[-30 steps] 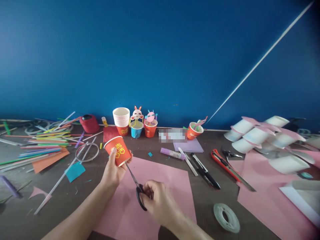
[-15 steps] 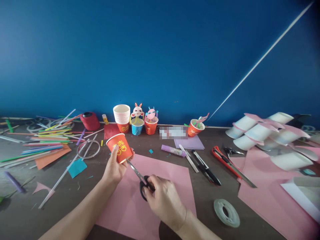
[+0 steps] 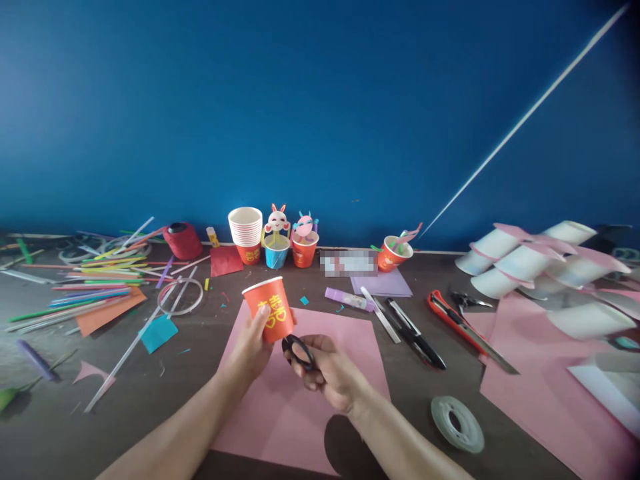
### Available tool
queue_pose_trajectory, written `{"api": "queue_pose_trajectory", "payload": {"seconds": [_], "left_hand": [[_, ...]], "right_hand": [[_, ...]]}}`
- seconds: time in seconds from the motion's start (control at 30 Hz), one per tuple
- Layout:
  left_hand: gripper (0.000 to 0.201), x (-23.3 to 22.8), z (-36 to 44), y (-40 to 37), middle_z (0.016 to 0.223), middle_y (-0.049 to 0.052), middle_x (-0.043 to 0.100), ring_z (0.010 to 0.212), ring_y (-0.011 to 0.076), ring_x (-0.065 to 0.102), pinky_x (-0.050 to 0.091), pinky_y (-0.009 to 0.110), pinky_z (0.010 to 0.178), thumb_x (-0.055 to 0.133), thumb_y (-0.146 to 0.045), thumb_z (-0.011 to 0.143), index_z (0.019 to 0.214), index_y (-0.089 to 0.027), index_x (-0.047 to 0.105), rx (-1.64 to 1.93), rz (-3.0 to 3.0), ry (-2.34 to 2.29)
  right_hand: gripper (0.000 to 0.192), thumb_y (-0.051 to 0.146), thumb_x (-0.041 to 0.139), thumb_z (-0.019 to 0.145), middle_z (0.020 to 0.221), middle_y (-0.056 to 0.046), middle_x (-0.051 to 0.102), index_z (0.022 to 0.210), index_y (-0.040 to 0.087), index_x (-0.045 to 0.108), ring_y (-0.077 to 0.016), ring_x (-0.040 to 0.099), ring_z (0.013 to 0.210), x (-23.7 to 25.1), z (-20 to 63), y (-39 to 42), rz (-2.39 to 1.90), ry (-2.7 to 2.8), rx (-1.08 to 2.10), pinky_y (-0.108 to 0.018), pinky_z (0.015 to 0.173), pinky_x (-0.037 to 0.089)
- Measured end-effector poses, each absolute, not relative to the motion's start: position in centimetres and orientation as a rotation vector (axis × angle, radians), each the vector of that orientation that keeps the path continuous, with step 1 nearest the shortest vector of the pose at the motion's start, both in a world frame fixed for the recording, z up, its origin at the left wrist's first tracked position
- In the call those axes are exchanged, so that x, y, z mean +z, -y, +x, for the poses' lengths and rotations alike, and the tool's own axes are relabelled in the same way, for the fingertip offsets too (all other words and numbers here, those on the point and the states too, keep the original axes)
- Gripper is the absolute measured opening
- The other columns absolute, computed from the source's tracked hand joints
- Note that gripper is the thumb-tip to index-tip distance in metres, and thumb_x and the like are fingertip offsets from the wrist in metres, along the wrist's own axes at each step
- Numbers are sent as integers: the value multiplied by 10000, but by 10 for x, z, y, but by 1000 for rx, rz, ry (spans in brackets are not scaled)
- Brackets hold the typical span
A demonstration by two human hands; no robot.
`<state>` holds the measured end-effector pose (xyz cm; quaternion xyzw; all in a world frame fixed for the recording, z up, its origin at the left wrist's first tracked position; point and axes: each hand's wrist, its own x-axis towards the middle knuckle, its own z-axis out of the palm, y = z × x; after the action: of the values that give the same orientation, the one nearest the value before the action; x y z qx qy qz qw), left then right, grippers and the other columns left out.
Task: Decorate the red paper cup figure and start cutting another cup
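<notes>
My left hand (image 3: 256, 347) is wrapped round a red paper cup (image 3: 273, 310) with yellow characters, its white rim tilted up and to the left. Black-handled scissors (image 3: 300, 353) are gripped in my right hand (image 3: 333, 373), right at the cup's base. The blades are mostly hidden by the cup, so I cannot tell how far they reach into it. Both hands are above a large pink sheet of paper (image 3: 300, 427) lying on the dark table.
Behind stand stacked paper cups (image 3: 245, 230) and cups holding paper figures (image 3: 277, 230). Coloured straws (image 3: 100, 287) lie left. On the right are a glue stick (image 3: 350, 298), pens (image 3: 415, 333), a red utility knife (image 3: 465, 327), a tape roll (image 3: 457, 423) and white cups (image 3: 525, 263).
The cup in my left hand has moved right and slightly down. My right hand has turned and brought the scissors closer against the cup's base, so their blades no longer show.
</notes>
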<state>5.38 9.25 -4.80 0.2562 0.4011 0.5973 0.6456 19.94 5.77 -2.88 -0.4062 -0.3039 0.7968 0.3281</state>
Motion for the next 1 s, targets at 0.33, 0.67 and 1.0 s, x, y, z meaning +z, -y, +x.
{"api": "queue_pose_trajectory", "payload": {"seconds": [0.33, 0.67, 1.0], "left_hand": [[319, -34, 48, -111, 812, 71, 654, 756, 195, 649, 522, 335, 724, 526, -419, 775, 955, -158, 563, 1512, 176, -688], [360, -33, 33, -118, 779, 75, 640, 755, 186, 642, 559, 299, 658, 494, -454, 782, 939, -138, 562, 1456, 22, -635], [364, -31, 35, -115, 774, 66, 631, 749, 177, 635, 558, 292, 671, 531, -445, 763, 936, -126, 563, 1429, 10, -620]], "right_hand": [[296, 411, 590, 727, 507, 35, 528, 735, 118, 549, -13, 289, 325, -27, 191, -47, -1087, 936, 2041, -168, 340, 248], [254, 379, 573, 716, 475, 40, 541, 697, 127, 543, -20, 283, 317, -23, 195, -40, -1297, 1148, 1942, -167, 321, 203], [203, 317, 541, 733, 509, 20, 521, 646, 136, 510, -52, 396, 437, -19, 195, -39, -1349, 1259, 1758, -171, 418, 283]]}}
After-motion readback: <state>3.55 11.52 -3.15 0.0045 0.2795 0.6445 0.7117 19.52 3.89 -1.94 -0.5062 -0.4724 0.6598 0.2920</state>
